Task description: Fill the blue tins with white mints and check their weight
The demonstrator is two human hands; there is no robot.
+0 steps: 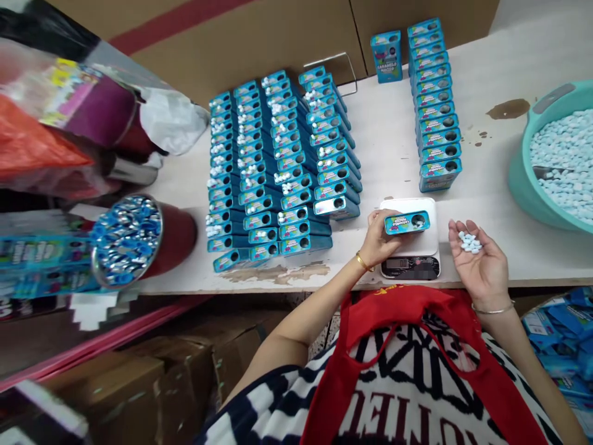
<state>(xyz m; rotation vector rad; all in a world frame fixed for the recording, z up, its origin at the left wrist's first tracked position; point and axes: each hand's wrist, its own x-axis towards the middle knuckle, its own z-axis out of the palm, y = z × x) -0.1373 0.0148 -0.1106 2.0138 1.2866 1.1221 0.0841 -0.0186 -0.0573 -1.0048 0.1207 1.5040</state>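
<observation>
My left hand (378, 238) is closed around a blue candy tin (398, 224) with a round hole in its top, where some pale pieces show. The tin is held over a white digital kitchen scale (428, 238); whether it touches the pan I cannot tell. To the right of the scale, my right hand (484, 266) is palm up and cupped, holding a small heap of pale blue candies (469, 243). Further right stands a turquoise tub (528, 179) full of the same candies (565, 145), with a metal scoop (546, 172) partly buried in them.
Left of the scale, several rows of blue tins (282, 161) stand close together, many with candies on top. Another column of tins (435, 105) is behind the scale. A red bucket (178, 228) of shiny blue wrapped pieces (127, 241) lies tilted at left. Cardboard boxes (278, 37) line the back.
</observation>
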